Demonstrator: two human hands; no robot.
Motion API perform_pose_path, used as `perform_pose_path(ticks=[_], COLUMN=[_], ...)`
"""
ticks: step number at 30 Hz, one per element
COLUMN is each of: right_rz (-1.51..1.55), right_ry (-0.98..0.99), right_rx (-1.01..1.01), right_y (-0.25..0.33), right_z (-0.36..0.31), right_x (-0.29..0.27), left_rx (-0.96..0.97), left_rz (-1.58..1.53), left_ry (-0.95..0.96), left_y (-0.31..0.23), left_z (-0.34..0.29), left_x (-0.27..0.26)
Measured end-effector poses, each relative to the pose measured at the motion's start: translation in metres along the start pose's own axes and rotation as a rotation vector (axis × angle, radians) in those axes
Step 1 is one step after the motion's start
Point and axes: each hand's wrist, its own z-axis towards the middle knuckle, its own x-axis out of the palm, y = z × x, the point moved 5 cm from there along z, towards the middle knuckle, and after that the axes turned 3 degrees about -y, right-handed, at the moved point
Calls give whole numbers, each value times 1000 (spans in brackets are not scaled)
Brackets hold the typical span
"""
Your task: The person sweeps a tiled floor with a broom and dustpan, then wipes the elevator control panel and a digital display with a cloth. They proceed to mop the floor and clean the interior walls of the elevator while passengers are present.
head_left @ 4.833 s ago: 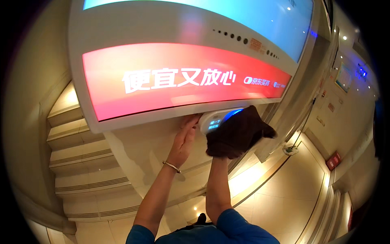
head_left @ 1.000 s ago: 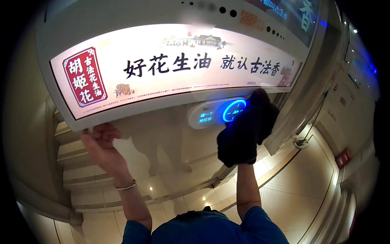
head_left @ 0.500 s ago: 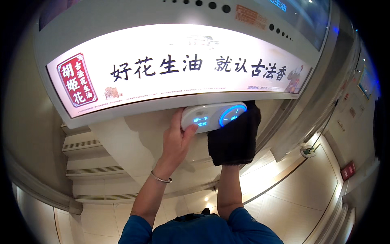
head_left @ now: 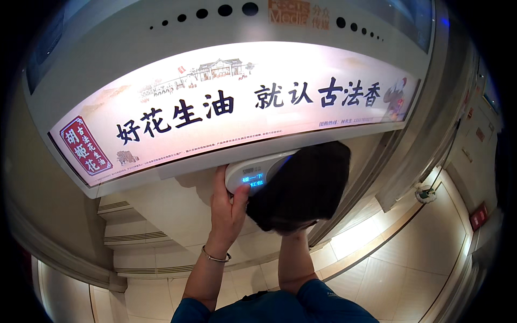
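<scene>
A white oval device (head_left: 245, 170) with a glowing blue display sticks out below the lit sign panel. My left hand (head_left: 228, 211) grips its left end, thumb on the front and fingers around the edge. A dark, plush cloth or mitt (head_left: 307, 188) covers my right hand (head_left: 294, 234), of which only the wrist end shows. That cloth lies against the right part of the device and hides most of its blue ring. The right fingers are out of sight beneath it.
Above the device spans a wide, curved, lit sign panel (head_left: 188, 91) in a white housing (head_left: 301, 37). Steps (head_left: 137, 234) are at the left, below the panel. Pale floor tiles (head_left: 398, 280) lie at the right, with a red sign (head_left: 479, 216) beyond.
The dark cloth has moved left over the device and now hides more of its ring. My left hand still grips the left end. The view has shifted, showing more of the housing above.
</scene>
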Motion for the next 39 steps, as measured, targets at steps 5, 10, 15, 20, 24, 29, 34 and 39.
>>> perform_pose_path(ticks=[5,10,15,20,24,29,34,39], right_rz=[-138,196,383,124,-408,-656,-1119,15], right_ry=[32,63,147,99,-45,-108,-127,-77], right_rx=[-66,256,348,120,-204,-187,-419,95], right_y=[7,-40,-33,-1,22,31,64,49], right_z=[26,-12,-63,-62,-54,-31,-14,10], right_x=[-22,-23,-10,11,9,-9,-9,-1], left_rx=[-50,-24,-29,17,-41,36,19,40], left_rz=[-16,-88,-73,68,67,-103,-165,-246], left_ry=[96,52,76,98,122,4,-13,-10], left_y=[8,3,7,10,10,7,13,23], left_z=[-3,-1,0,0,-1,-2,-6,-1], left_x=[0,4,1,-8,-11,-8,-21,-20])
